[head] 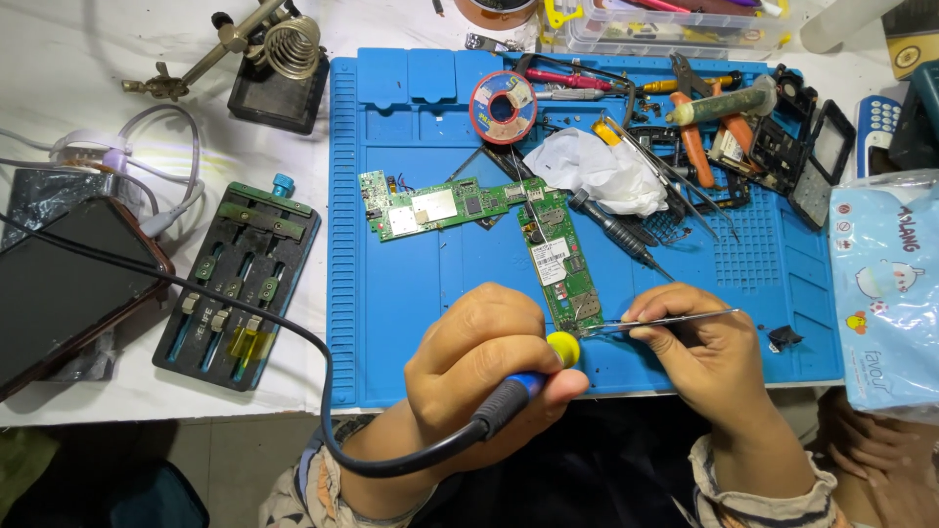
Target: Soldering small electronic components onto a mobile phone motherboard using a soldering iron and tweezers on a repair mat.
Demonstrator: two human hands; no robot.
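My left hand (484,357) grips a soldering iron (533,376) with a blue handle and yellow collar; its black cord (245,303) loops off to the left. The iron's tip is hidden behind my fingers, close to the lower end of a long green circuit board (559,269) lying on the blue work mat (391,293). My right hand (699,352) pinches metal tweezers (665,321), whose points touch that same lower end of the board. A second green board (430,207) lies crosswise above it.
A solder spool (503,106), crumpled white tissue (597,168), a screwdriver (618,233), pliers and phone parts crowd the mat's top right. A black board holder (240,284) and a dark phone (64,284) lie left. An iron stand (279,59) sits top left, a tissue pack (885,293) right.
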